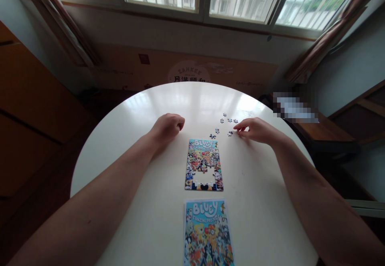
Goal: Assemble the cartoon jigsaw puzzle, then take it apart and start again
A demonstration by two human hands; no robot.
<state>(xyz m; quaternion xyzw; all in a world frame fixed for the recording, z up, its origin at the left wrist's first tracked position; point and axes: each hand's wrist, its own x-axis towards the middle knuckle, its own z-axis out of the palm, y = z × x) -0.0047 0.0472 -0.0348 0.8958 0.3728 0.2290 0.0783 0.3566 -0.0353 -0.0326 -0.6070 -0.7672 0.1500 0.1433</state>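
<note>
Looking from our right hand (255,129), we find the nearest puzzle piece (230,133) just left of its slightly parted fingertips; the piece's long axis we cannot tell. Our left hand (168,125), curled into a fist, is farther. The unfinished puzzle (205,154) lies closer to us.

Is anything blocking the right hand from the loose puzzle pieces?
Nothing visible does: the right hand is close beside the loose puzzle pieces on the table; whether it touches one is unclear.
</note>
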